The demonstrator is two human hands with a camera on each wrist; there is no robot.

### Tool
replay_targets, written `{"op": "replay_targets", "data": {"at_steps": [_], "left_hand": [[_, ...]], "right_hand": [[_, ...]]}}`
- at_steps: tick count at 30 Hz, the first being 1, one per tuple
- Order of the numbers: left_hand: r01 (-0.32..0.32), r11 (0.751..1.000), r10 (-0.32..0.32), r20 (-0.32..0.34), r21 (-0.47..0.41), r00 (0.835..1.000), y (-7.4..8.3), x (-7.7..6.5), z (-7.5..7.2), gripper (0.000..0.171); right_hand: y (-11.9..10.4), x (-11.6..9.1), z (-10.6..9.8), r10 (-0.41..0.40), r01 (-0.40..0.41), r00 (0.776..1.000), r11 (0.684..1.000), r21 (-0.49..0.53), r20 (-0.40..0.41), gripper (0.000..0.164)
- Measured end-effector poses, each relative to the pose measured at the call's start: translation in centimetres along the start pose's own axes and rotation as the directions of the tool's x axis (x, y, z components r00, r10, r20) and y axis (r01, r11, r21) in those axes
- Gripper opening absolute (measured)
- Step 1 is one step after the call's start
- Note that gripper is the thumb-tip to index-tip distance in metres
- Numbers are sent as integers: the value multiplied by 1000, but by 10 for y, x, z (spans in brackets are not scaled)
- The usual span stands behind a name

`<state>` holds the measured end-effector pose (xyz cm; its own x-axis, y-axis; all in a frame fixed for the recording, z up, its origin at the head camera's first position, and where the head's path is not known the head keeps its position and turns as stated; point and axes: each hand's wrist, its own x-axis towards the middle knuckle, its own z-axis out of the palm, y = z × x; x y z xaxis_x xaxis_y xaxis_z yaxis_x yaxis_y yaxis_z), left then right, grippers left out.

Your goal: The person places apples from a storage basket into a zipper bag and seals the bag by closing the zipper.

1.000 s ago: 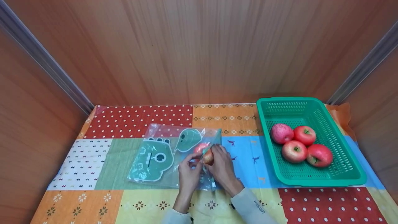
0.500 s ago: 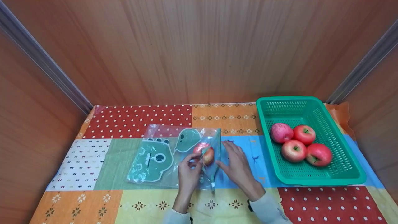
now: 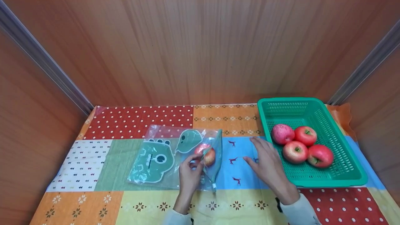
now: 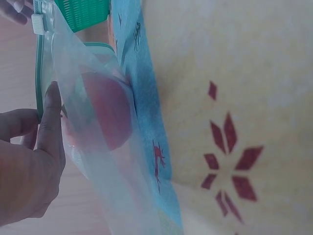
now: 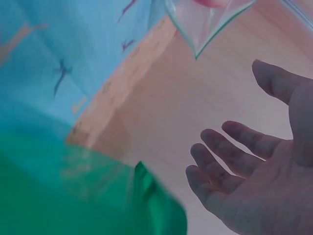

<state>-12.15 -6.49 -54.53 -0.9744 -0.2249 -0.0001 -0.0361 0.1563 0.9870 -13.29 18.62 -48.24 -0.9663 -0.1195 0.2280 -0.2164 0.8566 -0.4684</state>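
A clear zip bag (image 3: 184, 168) with green dinosaur print lies flat on the cloth, its mouth facing right. My left hand (image 3: 190, 172) pinches the upper edge of that mouth between thumb and fingers and lifts it. Inside, near the opening, are red apples (image 3: 210, 157); one shows through the plastic as a red apple (image 4: 108, 110) in the left wrist view. The white zip slider (image 3: 214, 185) sits at the mouth's near corner. My right hand (image 3: 269, 164) holds nothing, fingers spread, just left of the green basket (image 3: 275, 170).
Several red apples (image 3: 296, 152) rest in the basket on the right. A patchwork cloth (image 3: 150, 206) covers the table. Wood-grain panels (image 3: 200, 53) close off the back and both sides.
My right hand has let go of an apple in the bag's mouth and moved right to the basket's side. My left hand keeps its pinch on the bag edge.
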Motion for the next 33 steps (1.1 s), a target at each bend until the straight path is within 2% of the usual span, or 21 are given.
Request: {"op": "replay_targets", "data": {"at_steps": [6,20,33], "left_hand": [[28,1000,-28,1,5,1000,2,-1,0,24],[10,1000,-10,10,-2,1000,1,-1,0,22],[32,999,-32,8,-16,999,1,-1,0,23]], "right_hand": [[13,-3,-16,-21,20,999,999,-49,-30,68],[51,-5,-57,20,-23,999,996,-88,-37,66],[78,5,-89,0,-3,1000,994,-111,-22,69]]}}
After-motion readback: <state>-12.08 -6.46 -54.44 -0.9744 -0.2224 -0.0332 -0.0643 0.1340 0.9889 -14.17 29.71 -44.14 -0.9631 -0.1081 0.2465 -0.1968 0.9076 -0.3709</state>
